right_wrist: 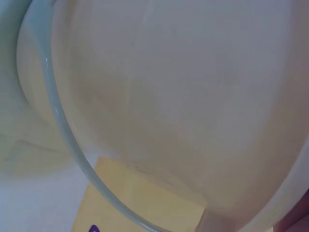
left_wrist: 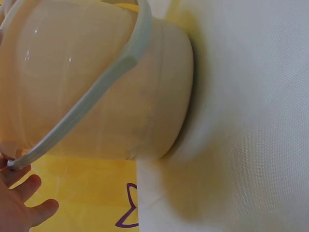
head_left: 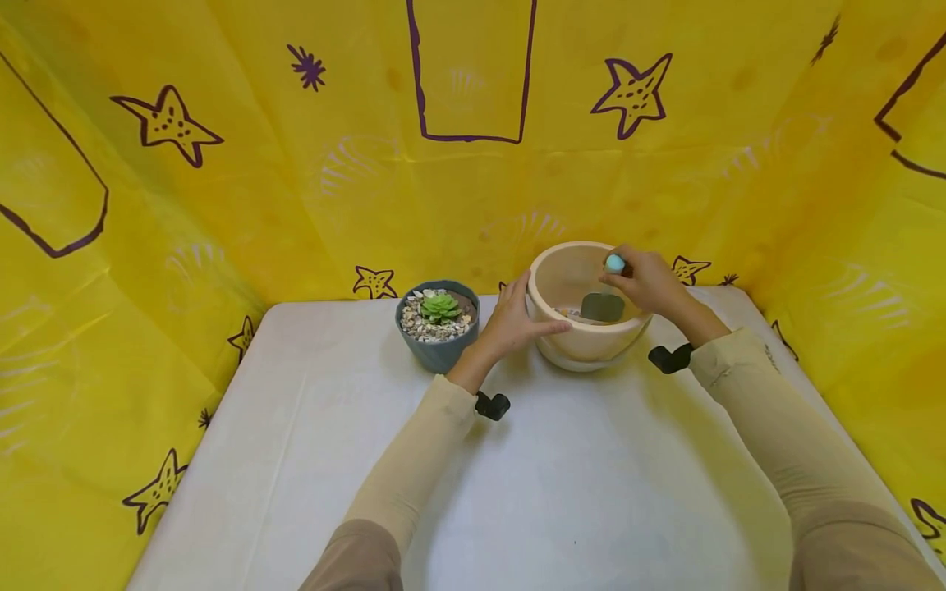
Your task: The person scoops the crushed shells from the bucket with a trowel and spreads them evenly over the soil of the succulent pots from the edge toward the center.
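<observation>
A cream bucket (head_left: 584, 343) stands upright at the back right of the table. My left hand (head_left: 510, 322) rests spread against its left side, thumb along the front below the rim. In the left wrist view, fingers (left_wrist: 29, 187) reach past the joint of the bucket's pale handle (left_wrist: 91, 99). My right hand (head_left: 654, 283) pinches the light blue end of a small shovel (head_left: 614, 263) over the bucket's right rim. A dark grey-green blade (head_left: 602, 309), seemingly the shovel's, shows inside. Beside it lie small pebbles (head_left: 567, 313). The right wrist view shows mostly the bucket's wall (right_wrist: 183, 96).
Left of the bucket stands a blue-grey pot (head_left: 439, 353) with a green succulent (head_left: 440, 307) amid light pebbles. A white cloth covers the table (head_left: 576, 492). Yellow sheeting (head_left: 458, 213) with purple starfish drawings encloses its back and sides.
</observation>
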